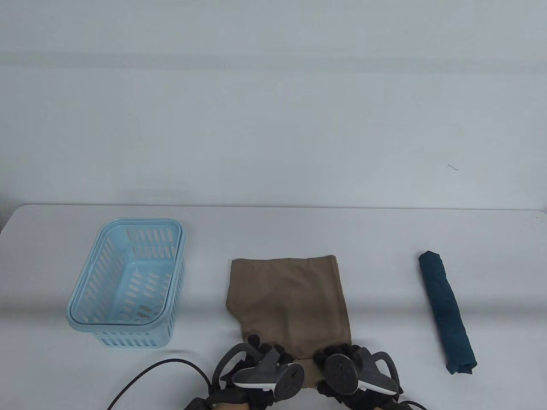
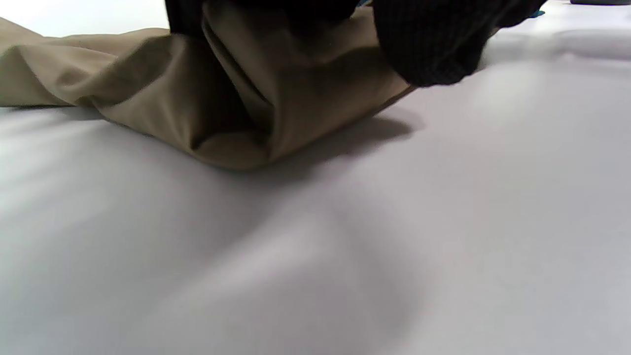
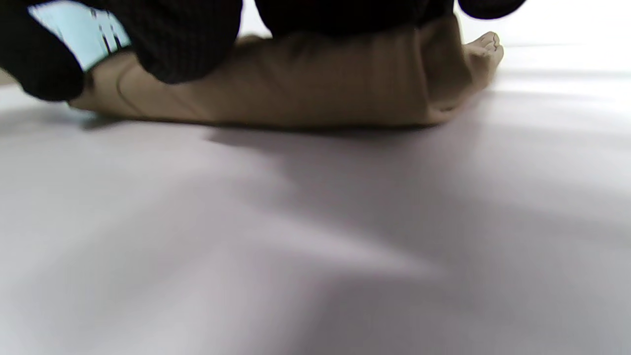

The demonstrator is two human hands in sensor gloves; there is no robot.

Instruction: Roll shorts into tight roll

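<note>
At table's near edge, both hands, left hand (image 1: 256, 363) and right hand (image 1: 354, 367), curl round the tan shorts' (image 1: 290, 299) first turn; most cloth lies unrolled

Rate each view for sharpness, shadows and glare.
Table view: sharp and evenly lit, soft shadow band across the table, no glare. Left wrist view: shorts fairly crisp, a shadow beneath their edge, foreground table blurry. Right wrist view: soft overall, gloved fingers dark and featureless, top right corner overexposed.
</note>
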